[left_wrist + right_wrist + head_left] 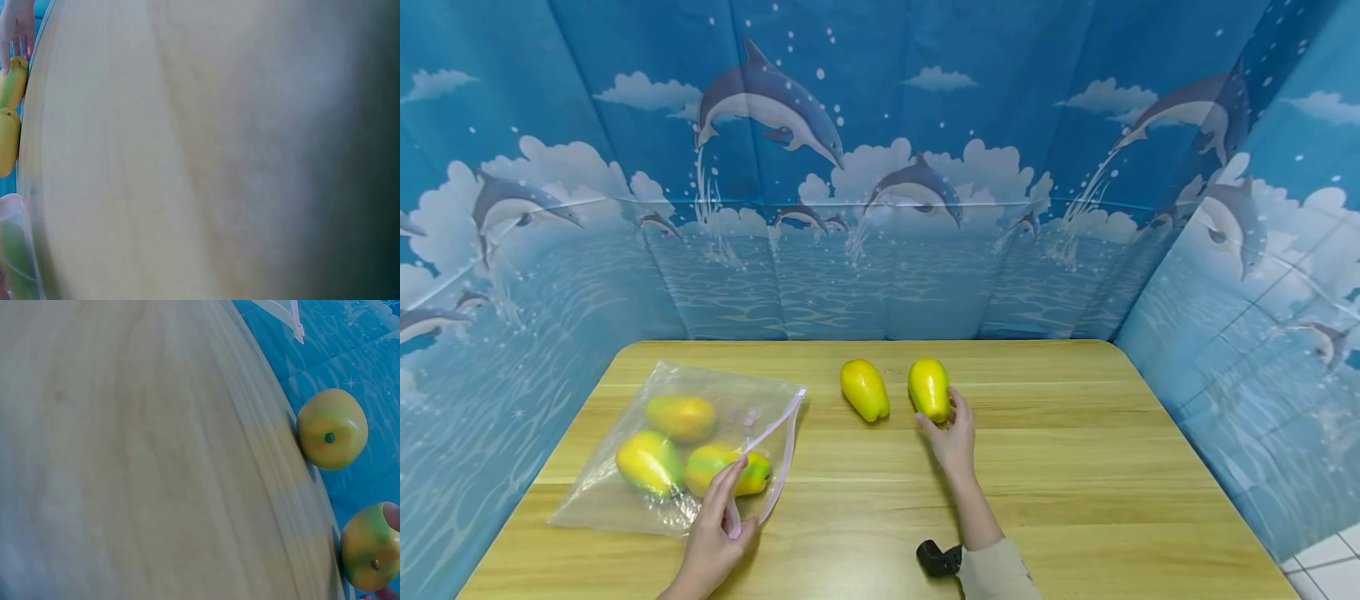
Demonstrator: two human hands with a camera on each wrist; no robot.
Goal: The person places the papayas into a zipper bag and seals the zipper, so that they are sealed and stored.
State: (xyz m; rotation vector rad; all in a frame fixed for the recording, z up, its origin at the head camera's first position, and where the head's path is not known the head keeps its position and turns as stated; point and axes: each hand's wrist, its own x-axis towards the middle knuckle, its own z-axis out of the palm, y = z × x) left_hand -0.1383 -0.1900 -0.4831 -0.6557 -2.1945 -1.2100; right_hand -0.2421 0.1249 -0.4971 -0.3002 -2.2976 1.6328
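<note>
Left fingers (722, 486) holding bag (591, 496), right (960, 406) spanning fruit (928, 387)

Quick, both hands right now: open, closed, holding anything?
Left hand: closed, holding the bag by its rim.
Right hand: closed around the near end of a fruit.

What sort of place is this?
Likely a makeshift indoor recording booth: a wood-grain table enclosed on three sides by dolphin-print curtains, with white floor tiles showing at the lower right.
</note>
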